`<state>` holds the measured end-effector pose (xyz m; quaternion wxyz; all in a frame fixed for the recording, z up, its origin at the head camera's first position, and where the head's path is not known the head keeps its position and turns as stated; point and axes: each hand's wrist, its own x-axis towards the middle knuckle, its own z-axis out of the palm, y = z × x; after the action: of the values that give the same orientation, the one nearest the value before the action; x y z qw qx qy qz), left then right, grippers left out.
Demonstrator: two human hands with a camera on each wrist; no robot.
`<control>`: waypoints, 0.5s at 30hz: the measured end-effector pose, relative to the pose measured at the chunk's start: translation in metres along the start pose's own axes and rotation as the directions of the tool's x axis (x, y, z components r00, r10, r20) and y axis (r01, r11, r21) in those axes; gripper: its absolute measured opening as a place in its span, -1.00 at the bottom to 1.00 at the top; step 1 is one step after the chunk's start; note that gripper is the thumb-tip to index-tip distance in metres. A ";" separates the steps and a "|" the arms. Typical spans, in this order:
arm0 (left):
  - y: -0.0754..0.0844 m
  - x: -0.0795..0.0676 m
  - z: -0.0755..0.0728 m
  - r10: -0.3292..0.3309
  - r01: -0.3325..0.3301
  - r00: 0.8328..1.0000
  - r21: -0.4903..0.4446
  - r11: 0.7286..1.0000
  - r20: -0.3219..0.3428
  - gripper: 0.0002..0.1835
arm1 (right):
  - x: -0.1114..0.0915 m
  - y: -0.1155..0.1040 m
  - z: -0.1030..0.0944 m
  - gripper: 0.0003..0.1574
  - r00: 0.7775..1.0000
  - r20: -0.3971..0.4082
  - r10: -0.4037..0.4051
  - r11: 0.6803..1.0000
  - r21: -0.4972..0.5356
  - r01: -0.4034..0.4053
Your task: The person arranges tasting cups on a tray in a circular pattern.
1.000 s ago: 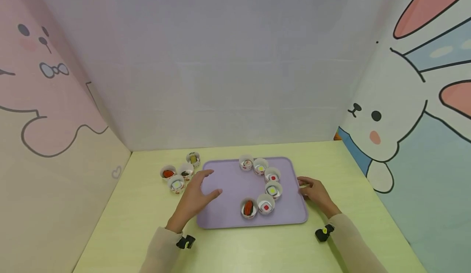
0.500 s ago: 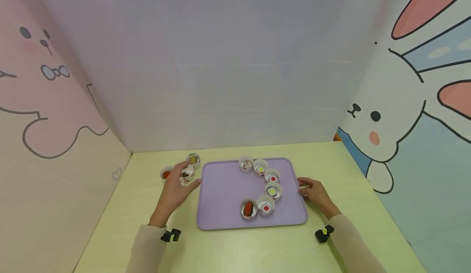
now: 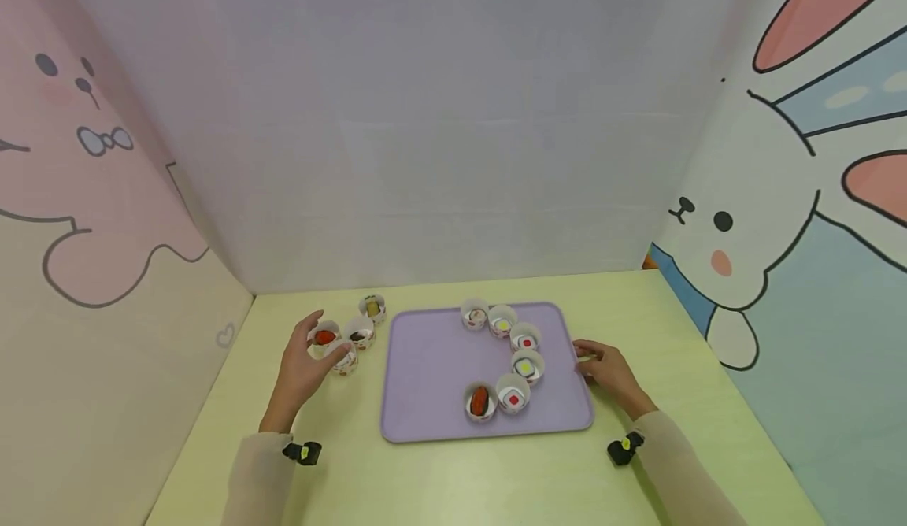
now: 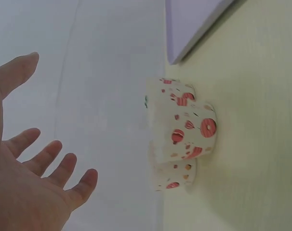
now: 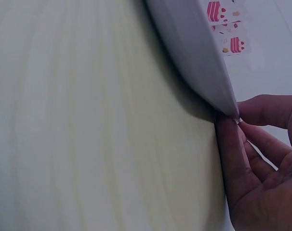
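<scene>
Over the left of the table, my left hand (image 3: pixel 301 368) has thumb and fingers spread around nothing, close to a group of small paper cups. Nearest it are a cup with a red-orange piece (image 3: pixel 325 336) and a white cup (image 3: pixel 346 362), partly covered by the thumb. Behind these stand a cup with a dark piece (image 3: pixel 360 333) and one with a yellowish piece (image 3: pixel 372 307). In the left wrist view, the printed cups (image 4: pixel 187 130) are apart from the fingers. My right hand (image 3: pixel 605 368) pinches the right rim of the lilac tray (image 3: pixel 425 376) between thumb and fingers (image 5: pixel 232 154).
On the tray, several more cups form a curve down its right half, holding sushi-like pieces; one has an orange-red piece with a dark band (image 3: pixel 480 401). A white wall (image 3: pixel 453 156) stands behind the table, with cartoon-printed side panels (image 3: pixel 765 242) left and right.
My left hand has moved left, from over the tray's left edge to beside the cups on the table, fingers still spread. The right hand has stayed at the tray's rim.
</scene>
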<state>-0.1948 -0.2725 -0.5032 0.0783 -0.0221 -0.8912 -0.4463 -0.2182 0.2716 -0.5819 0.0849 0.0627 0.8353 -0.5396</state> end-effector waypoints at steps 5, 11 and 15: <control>-0.020 0.001 0.000 -0.045 0.045 0.998 -0.010 0.999 -0.040 -0.03 | -0.001 0.000 0.001 -0.31 1.000 -0.001 -0.001 1.000 -0.005 0.001; -0.043 0.004 -0.003 -0.104 0.099 0.987 -0.052 0.994 -0.120 -0.07 | -0.003 -0.002 0.002 -0.31 1.000 -0.002 0.001 1.000 0.004 -0.001; -0.053 0.004 -0.006 -0.155 0.148 0.980 -0.061 0.987 -0.125 -0.09 | -0.004 -0.003 0.002 -0.31 1.000 -0.001 0.003 1.000 0.011 -0.003</control>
<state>-0.2034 -0.3092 -0.5417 0.1012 0.0728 -0.8715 -0.4742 -0.2145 0.2689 -0.5790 0.0848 0.0647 0.8324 -0.5439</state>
